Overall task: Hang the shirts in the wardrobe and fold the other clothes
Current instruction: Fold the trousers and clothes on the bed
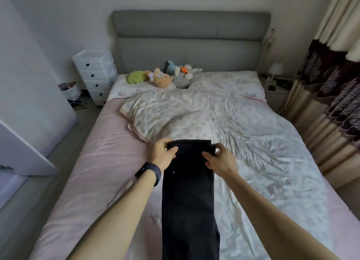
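Black trousers (188,191) lie on the rumpled floral duvet (253,143) covering the bed (93,172). My left hand (162,154) and right hand (220,159) grip their headboard-side end.

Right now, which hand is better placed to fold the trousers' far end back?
Left, narrowly. The left hand wraps the far corner of the black trousers, thumb on top; the right hand only pinches its corner, fingers spread. Probably both should pull together.

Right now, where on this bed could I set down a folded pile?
The pink sheet lies bare on the left, between the bed's edge and the floral duvet. The duvet right of the black trousers is free, though rumpled. Crowded: plush toys by the headboard, and the trousers mid-bed.
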